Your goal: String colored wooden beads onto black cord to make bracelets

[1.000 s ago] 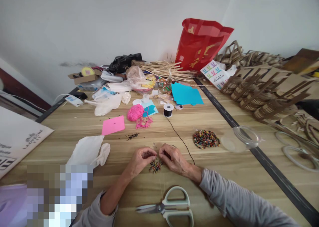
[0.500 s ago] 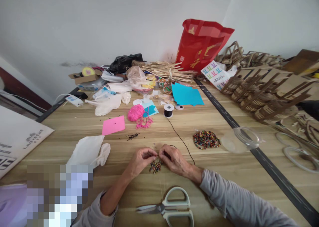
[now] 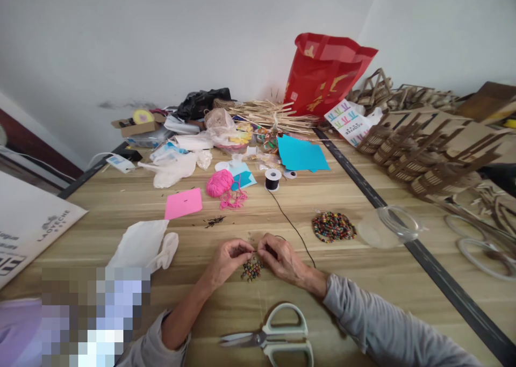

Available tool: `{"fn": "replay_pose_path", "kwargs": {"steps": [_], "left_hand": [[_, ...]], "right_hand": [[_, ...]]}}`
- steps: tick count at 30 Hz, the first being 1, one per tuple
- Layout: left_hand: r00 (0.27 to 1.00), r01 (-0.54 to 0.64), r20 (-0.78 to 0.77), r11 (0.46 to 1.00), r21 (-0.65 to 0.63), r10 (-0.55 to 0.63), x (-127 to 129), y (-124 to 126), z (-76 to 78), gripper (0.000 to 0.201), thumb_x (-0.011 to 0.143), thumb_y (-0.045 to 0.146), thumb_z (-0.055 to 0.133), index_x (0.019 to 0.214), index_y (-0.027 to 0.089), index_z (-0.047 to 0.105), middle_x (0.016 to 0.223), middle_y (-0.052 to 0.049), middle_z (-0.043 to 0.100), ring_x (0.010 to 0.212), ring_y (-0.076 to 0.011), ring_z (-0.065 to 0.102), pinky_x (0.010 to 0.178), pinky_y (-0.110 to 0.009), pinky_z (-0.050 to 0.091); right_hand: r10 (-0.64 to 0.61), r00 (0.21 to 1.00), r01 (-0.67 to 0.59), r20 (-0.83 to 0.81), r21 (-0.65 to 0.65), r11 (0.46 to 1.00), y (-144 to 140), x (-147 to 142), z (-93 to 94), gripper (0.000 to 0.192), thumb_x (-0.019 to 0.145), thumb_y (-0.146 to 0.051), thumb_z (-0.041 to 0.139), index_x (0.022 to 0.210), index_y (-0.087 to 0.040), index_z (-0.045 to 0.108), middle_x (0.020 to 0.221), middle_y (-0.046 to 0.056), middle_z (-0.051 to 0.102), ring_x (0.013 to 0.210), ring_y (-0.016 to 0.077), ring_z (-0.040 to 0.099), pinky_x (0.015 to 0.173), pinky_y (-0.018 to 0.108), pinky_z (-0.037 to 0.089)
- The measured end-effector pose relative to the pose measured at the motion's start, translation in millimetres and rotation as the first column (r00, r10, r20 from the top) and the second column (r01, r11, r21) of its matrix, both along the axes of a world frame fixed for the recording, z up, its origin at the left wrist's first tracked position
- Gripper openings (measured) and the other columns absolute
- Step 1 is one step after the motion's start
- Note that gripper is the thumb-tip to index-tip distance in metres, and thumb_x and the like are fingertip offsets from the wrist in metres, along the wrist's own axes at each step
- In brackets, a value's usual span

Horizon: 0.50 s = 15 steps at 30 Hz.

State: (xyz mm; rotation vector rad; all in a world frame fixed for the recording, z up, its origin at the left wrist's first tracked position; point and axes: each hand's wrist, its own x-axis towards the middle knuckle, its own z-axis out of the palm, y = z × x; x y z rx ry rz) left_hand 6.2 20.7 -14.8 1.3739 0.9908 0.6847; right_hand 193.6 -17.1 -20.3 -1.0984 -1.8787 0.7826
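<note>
Fingertips of both hands (image 3: 258, 257) over small round multicoloured beads (image 3: 251, 270).

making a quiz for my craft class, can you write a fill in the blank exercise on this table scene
1. The scissors lie on the table nearer the person than both ____.
2. The thin black cord runs from the hands to a small ____ near the blue paper.
3. The ball of yarn is ____.
4. The tall bag by the wall is ____.

Missing words: hands; spool; pink; red
</note>
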Motion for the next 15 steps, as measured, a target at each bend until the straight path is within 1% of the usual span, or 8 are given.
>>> {"fn": "replay_pose_path", "kwargs": {"steps": [10, 15], "left_hand": [[1.0, 0.003, -0.007, 1.0, 0.028, -0.003, 0.1, 0.5, -2.3, 0.015, 0.065, 0.025, 0.071, 0.074, 0.013, 0.067, 0.07, -0.003, 0.068, 0.066, -0.014, 0.059, 0.065, -0.024, 0.047], [1.0, 0.01, 0.007, 1.0, 0.015, -0.01, 0.2, 0.3, -1.9, 0.015, 0.065, 0.024, 0.072, 0.074, 0.013, 0.067, 0.07, -0.003, 0.068, 0.066, -0.0145, 0.06, 0.066, -0.025, 0.048]], "right_hand": [[0.014, 1.0, -0.014, 0.023, 0.001, 1.0, 0.1, 0.3, 0.6, 0.013, 0.091, -0.02, 0.046, 0.08, -0.017, 0.052, 0.072, 0.002, 0.055, 0.064, 0.0131, 0.051, 0.059, 0.023, 0.039], [0.012, 1.0, -0.012, 0.025, 0.001, 1.0, 0.3, 0.1, 0.4, 0.012, 0.091, -0.019, 0.047, 0.08, -0.017, 0.052, 0.072, 0.001, 0.056, 0.064, 0.0126, 0.051, 0.059, 0.023, 0.039]]}}
